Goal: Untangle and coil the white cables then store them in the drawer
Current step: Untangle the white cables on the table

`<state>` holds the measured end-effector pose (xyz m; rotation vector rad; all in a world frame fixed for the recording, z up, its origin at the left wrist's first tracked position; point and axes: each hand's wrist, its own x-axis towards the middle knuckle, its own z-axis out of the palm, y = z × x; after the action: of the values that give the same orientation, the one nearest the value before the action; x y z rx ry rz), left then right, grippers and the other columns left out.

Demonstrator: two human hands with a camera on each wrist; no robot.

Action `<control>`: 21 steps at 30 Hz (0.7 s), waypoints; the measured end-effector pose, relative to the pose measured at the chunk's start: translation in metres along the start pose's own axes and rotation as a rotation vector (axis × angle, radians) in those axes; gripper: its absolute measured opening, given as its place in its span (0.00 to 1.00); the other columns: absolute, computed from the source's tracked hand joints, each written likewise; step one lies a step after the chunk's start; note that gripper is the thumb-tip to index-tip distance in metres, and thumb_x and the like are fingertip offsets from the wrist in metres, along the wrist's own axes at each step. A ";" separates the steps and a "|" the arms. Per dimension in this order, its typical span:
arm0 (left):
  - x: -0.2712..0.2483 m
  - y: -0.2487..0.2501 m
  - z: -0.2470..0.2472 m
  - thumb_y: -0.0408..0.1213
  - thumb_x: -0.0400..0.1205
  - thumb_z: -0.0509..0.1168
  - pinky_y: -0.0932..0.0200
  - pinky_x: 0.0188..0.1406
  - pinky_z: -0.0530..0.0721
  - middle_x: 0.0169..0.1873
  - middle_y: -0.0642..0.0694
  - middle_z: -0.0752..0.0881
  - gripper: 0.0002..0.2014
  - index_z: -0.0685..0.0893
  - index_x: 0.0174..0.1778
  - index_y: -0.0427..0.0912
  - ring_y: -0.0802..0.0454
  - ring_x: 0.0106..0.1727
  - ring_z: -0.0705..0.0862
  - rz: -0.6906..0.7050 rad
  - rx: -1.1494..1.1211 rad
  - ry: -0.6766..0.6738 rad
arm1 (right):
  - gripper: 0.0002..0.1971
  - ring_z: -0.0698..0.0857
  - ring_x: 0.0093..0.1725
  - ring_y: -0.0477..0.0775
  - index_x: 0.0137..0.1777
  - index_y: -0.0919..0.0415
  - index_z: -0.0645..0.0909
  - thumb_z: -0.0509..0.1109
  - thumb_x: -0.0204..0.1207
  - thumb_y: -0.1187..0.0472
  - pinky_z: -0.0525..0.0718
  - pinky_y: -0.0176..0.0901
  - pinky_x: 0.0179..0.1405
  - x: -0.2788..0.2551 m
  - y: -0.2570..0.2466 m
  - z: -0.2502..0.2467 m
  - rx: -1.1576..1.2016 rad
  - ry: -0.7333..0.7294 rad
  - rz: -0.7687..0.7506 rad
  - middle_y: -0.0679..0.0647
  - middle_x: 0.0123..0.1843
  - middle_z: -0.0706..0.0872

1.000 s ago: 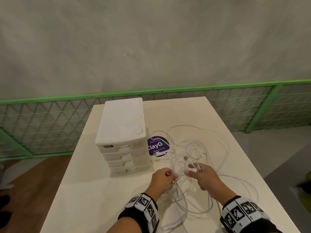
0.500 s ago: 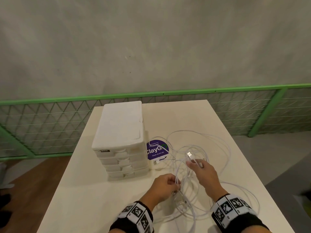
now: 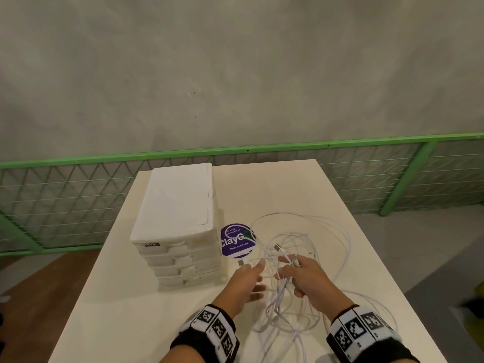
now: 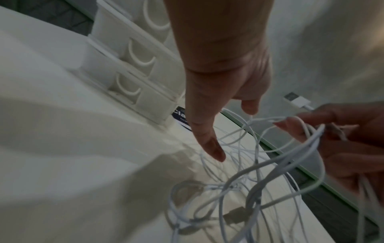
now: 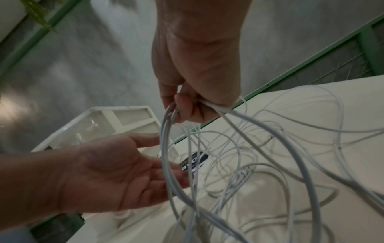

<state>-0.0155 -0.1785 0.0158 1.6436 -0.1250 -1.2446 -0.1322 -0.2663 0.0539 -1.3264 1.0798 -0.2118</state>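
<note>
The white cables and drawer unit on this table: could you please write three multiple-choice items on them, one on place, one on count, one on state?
1. The drawer unit stands where relative to the white cables?
A left
B right
C on top

2. How many drawer fronts does the head view show?
A two
B four
C seven

3. What is the right hand doing?
A resting flat
B gripping cable strands
C pulling a drawer

Answers:
1 A, it stands left of the tangle.
2 B, four stacked fronts show.
3 B, fingers curl round strands; the left hand is open.

drawer unit [image 3: 178,226] on table [image 3: 275,184], cables [image 3: 327,237] to its right
</note>
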 end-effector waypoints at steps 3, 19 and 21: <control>0.002 0.014 0.011 0.45 0.83 0.61 0.57 0.42 0.84 0.50 0.43 0.83 0.10 0.77 0.53 0.42 0.50 0.44 0.83 0.122 -0.142 0.044 | 0.13 0.63 0.15 0.45 0.50 0.60 0.82 0.71 0.67 0.72 0.61 0.34 0.16 -0.007 -0.007 -0.004 -0.002 -0.108 0.007 0.62 0.37 0.84; -0.069 0.111 -0.003 0.37 0.86 0.55 0.70 0.24 0.85 0.32 0.44 0.86 0.13 0.79 0.38 0.41 0.63 0.21 0.84 0.745 -0.078 0.303 | 0.07 0.66 0.26 0.50 0.35 0.62 0.79 0.75 0.69 0.64 0.64 0.40 0.21 0.002 -0.058 -0.081 -0.043 0.261 -0.098 0.56 0.34 0.76; -0.077 0.119 -0.003 0.38 0.86 0.56 0.69 0.25 0.86 0.32 0.44 0.86 0.13 0.79 0.38 0.43 0.62 0.22 0.85 0.784 -0.058 0.318 | 0.08 0.66 0.26 0.51 0.34 0.63 0.80 0.74 0.70 0.62 0.64 0.41 0.22 -0.002 -0.068 -0.082 -0.045 0.291 -0.123 0.56 0.34 0.77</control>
<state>0.0060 -0.1862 0.1559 1.4942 -0.4773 -0.3859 -0.1637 -0.3409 0.1233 -1.4337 1.2519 -0.4857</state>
